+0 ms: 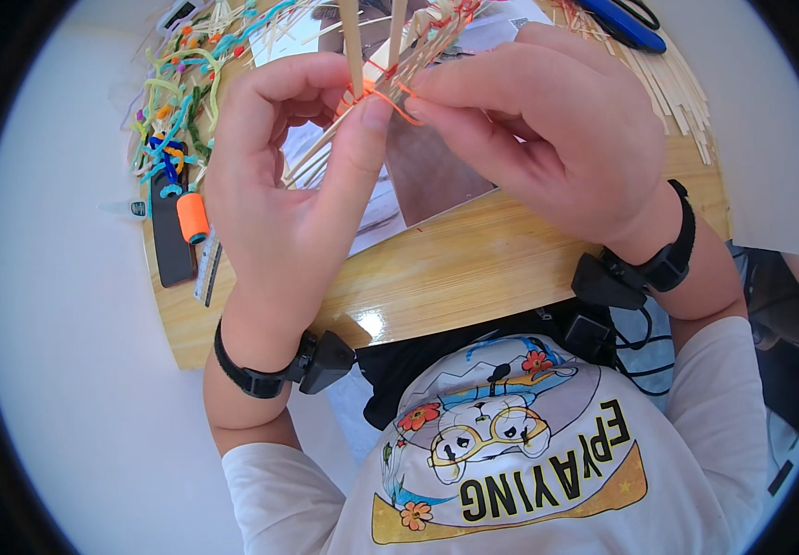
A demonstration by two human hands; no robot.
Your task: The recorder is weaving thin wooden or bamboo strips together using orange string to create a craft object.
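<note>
My left hand (284, 176) pinches the wooden sticks (352, 42) at twelve o'clock; my right hand (561, 129) nips orange string (405, 115) (a slim loop) beside them. Outward, tangled pipe cleaners (180, 104) lie at ten, an orange spool (192, 216) between nine and ten, a blue-handled tool (623, 23) past one.

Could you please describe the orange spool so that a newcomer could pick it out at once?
On the wooden table, look toward its left edge, past the left hand. Beside the dark slab and clear ruler is the spool: the only chunky, bright orange cylinder there.
</note>
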